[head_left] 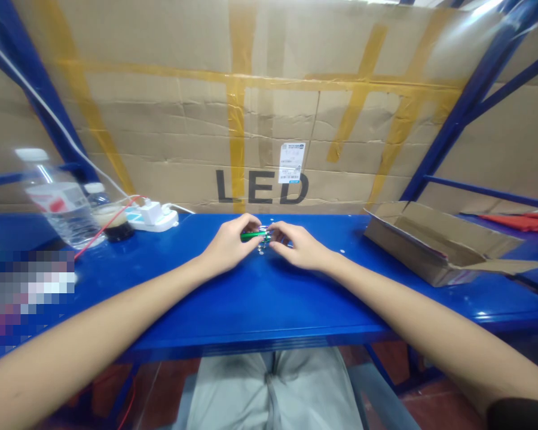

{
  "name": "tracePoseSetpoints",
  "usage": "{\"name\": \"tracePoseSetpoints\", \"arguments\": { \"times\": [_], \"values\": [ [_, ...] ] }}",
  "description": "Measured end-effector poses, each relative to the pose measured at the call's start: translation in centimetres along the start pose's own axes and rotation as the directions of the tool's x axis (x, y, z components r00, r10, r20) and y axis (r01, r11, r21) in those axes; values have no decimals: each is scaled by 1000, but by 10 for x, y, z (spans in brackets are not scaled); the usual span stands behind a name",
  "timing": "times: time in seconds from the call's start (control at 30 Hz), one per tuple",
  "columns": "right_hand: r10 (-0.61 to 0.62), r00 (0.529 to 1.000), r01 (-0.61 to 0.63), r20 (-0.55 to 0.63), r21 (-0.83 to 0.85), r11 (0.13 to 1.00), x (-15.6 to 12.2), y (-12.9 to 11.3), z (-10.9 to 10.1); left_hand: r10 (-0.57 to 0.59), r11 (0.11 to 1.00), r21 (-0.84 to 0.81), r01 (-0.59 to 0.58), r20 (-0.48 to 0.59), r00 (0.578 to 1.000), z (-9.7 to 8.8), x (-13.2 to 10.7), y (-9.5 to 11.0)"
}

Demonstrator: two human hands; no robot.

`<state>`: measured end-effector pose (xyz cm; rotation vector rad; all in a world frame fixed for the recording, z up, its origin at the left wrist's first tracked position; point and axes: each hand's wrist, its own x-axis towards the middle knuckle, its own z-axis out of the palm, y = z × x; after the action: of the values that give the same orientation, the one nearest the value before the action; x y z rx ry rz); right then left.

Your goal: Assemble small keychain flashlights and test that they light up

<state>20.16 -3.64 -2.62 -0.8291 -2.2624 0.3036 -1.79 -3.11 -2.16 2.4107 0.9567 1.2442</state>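
A small slim green object (251,236) with shiny, silvery parts at its right end lies between my two hands, just above the table; its exact kind is too small to make out. My left hand (231,243) pinches the green part between thumb and fingers. From the other side, my right hand (299,246) has its thumb and fingers curled around the shiny end. The fingers hide part of it. Tiny pale bits (260,253) lie on the blue table (260,298) near the hands.
An open cardboard box (412,251) stands on the right, with red material (520,222) behind it. To the left are a clear water bottle (60,200), a smaller bottle of dark liquid (112,221) and a white power strip (155,218). Large cardboard marked LED (183,131) closes off the back.
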Motion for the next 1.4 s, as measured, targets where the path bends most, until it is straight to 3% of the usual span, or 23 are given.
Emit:
{"name": "tracePoseSetpoints", "arguments": {
  "times": [0.33, 0.47, 0.57, 0.73, 0.97, 1.07, 1.13, 1.17, 1.3, 1.4],
  "values": [
    [72, 997, -71, -2, 128, 989, 3, -7, 1, 171, 978, 102, -181, 96, 980, 1, -3, 7],
    [131, 991, -133, 24, 196, 972, 4, -10, -1, 102, 994, 33, -106, 93, 990, -1, -2, 8],
    [161, 986, -165, 36, 241, 956, 5, -11, -2, 2, 994, -107, 4, 55, 998, -1, 0, 6],
    [128, 992, -129, 25, 308, 943, 5, -15, 4, -173, 934, -316, 165, 5, 985, 5, 2, 8],
    [213, 964, -263, 156, 499, 826, 7, -23, 7, -215, 898, -389, 207, 24, 976, 11, -1, 14],
    [270, 950, -312, 159, 528, 789, 8, -21, 5, -224, 896, -397, 199, -17, 974, 11, 2, 10],
    [311, 941, -332, 132, 538, 775, 9, -16, 4, -298, 814, -527, 243, -21, 954, 10, 5, 6],
    [329, 937, -338, 117, 536, 774, 9, -14, 4, -356, 730, -621, 286, 11, 934, 9, 7, 4],
    [338, 940, -319, 41, 455, 832, 9, -5, 3, -514, 302, -847, 438, 243, 823, 0, 14, -2],
    [297, 954, -271, -30, 333, 903, 8, -3, 3, -533, 173, -861, 479, 327, 780, -6, 15, -5]
  ]
}}
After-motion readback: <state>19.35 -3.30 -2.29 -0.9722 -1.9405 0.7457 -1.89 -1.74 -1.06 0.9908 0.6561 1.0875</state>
